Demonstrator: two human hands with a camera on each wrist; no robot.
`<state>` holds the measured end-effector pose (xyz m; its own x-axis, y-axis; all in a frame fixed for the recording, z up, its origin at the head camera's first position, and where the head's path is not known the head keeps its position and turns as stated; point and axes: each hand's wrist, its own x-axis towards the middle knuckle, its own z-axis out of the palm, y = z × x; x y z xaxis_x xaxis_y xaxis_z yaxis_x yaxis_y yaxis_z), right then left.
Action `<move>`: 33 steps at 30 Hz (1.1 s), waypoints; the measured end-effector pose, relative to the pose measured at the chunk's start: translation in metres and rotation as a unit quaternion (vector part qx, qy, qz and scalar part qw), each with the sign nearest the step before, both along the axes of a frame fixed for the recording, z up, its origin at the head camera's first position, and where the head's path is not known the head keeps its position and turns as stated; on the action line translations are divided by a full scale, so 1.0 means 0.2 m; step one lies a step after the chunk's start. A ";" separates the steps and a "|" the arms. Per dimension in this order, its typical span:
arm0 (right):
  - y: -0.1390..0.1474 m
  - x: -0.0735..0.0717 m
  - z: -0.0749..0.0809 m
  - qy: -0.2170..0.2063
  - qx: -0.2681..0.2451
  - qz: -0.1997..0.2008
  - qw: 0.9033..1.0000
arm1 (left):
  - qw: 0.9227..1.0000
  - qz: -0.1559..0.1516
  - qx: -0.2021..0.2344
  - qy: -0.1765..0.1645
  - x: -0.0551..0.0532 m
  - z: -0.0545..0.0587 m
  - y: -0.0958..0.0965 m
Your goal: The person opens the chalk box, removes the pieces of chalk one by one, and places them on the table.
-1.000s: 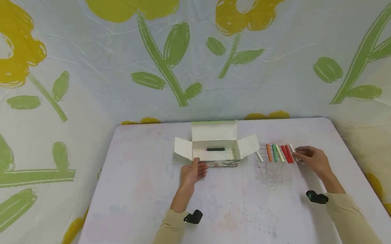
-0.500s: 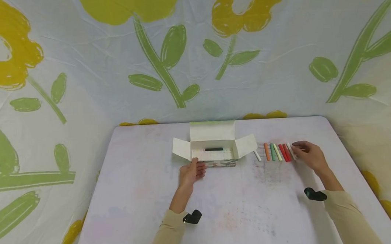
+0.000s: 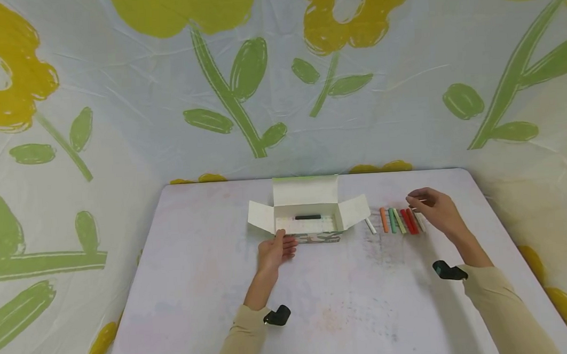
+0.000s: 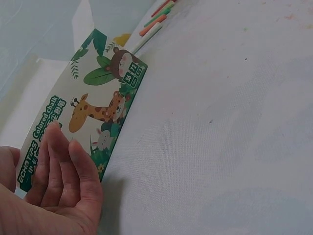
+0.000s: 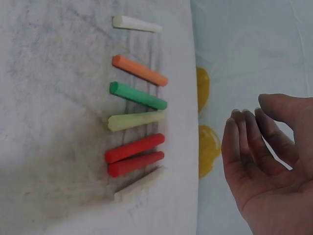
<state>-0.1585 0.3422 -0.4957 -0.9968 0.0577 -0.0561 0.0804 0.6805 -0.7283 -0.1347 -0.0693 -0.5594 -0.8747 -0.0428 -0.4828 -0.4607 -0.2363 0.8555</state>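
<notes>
My left hand (image 3: 270, 255) grips the near wall of an open cardboard chalk box (image 3: 318, 239), thumb over the rim and fingers along the printed front. "Colored Chalk" and cartoon animals show on that front in the left wrist view. Inside the box, a black chalk stick (image 3: 307, 217) lies on top of pale chalks. To the right, my right hand (image 3: 439, 211) hovers above the end of a chalk row, fingers loosely bent and holding nothing. That row has a white stick (image 5: 137, 23), an orange one (image 5: 140, 70), a green one (image 5: 138, 95), a pale yellow one (image 5: 136, 120), two red chalks (image 5: 135, 148) and another white chalk (image 5: 141, 183).
The box's lid (image 3: 305, 190) stands up at the back, and its side flaps (image 3: 355, 212) spread outward. Chalk smudges mark the white table (image 3: 213, 309). A flower-printed sheet (image 3: 163, 87) hangs behind the table and along its sides.
My right hand has come away from the white chalk at the row's right end, rising and shifting left and back. My left hand keeps its grip on the box. The view has drifted slightly.
</notes>
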 end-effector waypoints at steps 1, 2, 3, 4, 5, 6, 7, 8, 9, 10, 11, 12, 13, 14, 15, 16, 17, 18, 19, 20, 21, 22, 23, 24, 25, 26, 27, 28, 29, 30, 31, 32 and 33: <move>-0.01 -0.01 0.01 0.005 0.000 0.004 1.000 | 1.000 0.000 -0.001 -0.002 0.00 0.00 0.00; -0.02 -0.01 0.03 0.009 -0.004 0.008 1.000 | 1.000 -0.001 -0.001 -0.003 0.00 0.00 0.00; -0.04 -0.02 0.04 0.012 -0.008 0.014 1.000 | 1.000 -0.002 -0.002 -0.003 0.00 0.00 0.00; -0.05 -0.03 0.06 0.015 -0.011 0.019 1.000 | 1.000 -0.004 -0.003 -0.002 0.00 0.00 0.00; -0.07 -0.03 0.07 0.017 -0.015 0.025 0.999 | 1.000 -0.005 -0.003 -0.001 0.01 0.00 0.00; -0.08 -0.04 0.09 0.019 -0.017 0.030 0.999 | 1.000 -0.006 0.000 -0.003 0.01 0.00 -0.01; -0.10 -0.05 0.10 0.021 -0.018 0.035 0.999 | 1.000 -0.008 0.001 -0.001 0.01 0.00 -0.01; -0.11 -0.05 0.11 0.023 -0.020 0.041 0.999 | 1.000 -0.010 0.003 0.000 0.01 0.00 -0.01; -0.13 -0.06 0.13 0.025 -0.021 0.046 0.998 | 1.000 -0.012 0.004 0.002 0.01 0.00 -0.01; -0.15 -0.06 0.14 0.028 -0.022 0.050 0.998 | 1.000 -0.012 0.005 0.002 0.01 0.00 -0.01; -0.16 -0.06 0.15 0.031 -0.024 0.054 0.998 | 1.000 -0.012 0.007 0.002 0.01 0.00 -0.01; -0.18 -0.07 0.16 0.035 -0.025 0.058 0.997 | 1.000 -0.011 0.009 0.002 0.01 0.00 -0.01; -0.20 -0.07 0.17 0.038 -0.026 0.062 0.997 | 1.000 -0.010 0.009 0.001 0.01 0.00 -0.01; -0.22 -0.08 0.18 0.042 -0.028 0.067 0.996 | 1.000 -0.007 0.009 -0.001 0.01 0.00 0.00; -0.23 -0.08 0.19 0.046 -0.031 0.073 0.996 | 1.000 -0.004 0.008 -0.001 0.01 0.00 0.00; -0.25 -0.09 0.20 0.048 -0.032 0.079 0.995 | 1.000 -0.001 0.006 -0.003 0.01 0.00 0.00; -0.27 -0.09 0.20 0.051 -0.033 0.086 0.994 | 1.000 0.002 0.005 -0.003 0.01 0.00 0.00; -0.29 -0.10 0.21 0.055 -0.035 0.093 0.994 | 1.000 0.004 0.004 -0.004 0.01 0.00 0.00; -0.31 -0.11 0.21 0.058 -0.039 0.100 0.993 | 1.000 0.006 0.002 -0.004 0.01 0.00 0.00; -0.33 -0.11 0.22 0.062 -0.042 0.108 0.991 | 1.000 0.006 -0.001 -0.002 0.01 0.00 0.01; -0.35 -0.12 0.22 0.065 -0.045 0.115 0.990 | 1.000 0.006 -0.001 -0.001 0.02 -0.01 0.01; -0.37 -0.13 0.22 0.067 -0.050 0.122 0.989 | 1.000 0.006 -0.002 -0.001 0.02 -0.01 0.01; -0.39 -0.13 0.22 0.070 -0.055 0.128 0.988 | 1.000 0.006 -0.002 0.000 0.02 0.00 0.01; -0.41 -0.14 0.23 0.072 -0.060 0.135 0.986 | 1.000 0.006 -0.002 0.000 0.02 0.00 0.01; -0.43 -0.15 0.23 0.073 -0.064 0.142 0.985 | 1.000 0.007 -0.001 0.000 0.02 0.00 0.01; -0.45 -0.16 0.23 0.074 -0.067 0.148 0.984 | 1.000 0.006 -0.001 0.000 0.02 0.00 0.01; -0.48 -0.16 0.22 0.074 -0.070 0.154 0.983 | 1.000 0.006 0.000 -0.001 0.03 0.00 0.01; -0.50 -0.17 0.22 0.074 -0.074 0.160 0.982 | 1.000 0.006 0.000 0.000 0.03 0.00 0.01; -0.52 -0.18 0.22 0.074 -0.076 0.165 0.981 | 1.000 0.005 0.002 -0.001 0.03 0.00 0.01; -0.54 -0.18 0.21 0.073 -0.077 0.171 0.980 | 1.000 0.004 0.003 -0.001 0.03 0.00 0.01; -0.56 -0.19 0.21 0.072 -0.077 0.176 0.979 | 1.000 0.003 0.005 -0.003 0.03 0.00 0.01; -0.58 -0.19 0.20 0.070 -0.079 0.182 0.978 | 1.000 0.000 0.006 -0.002 0.03 0.00 0.01; -0.60 -0.19 0.19 0.069 -0.078 0.188 0.977 | 1.000 -0.003 0.009 -0.002 0.03 0.01 0.01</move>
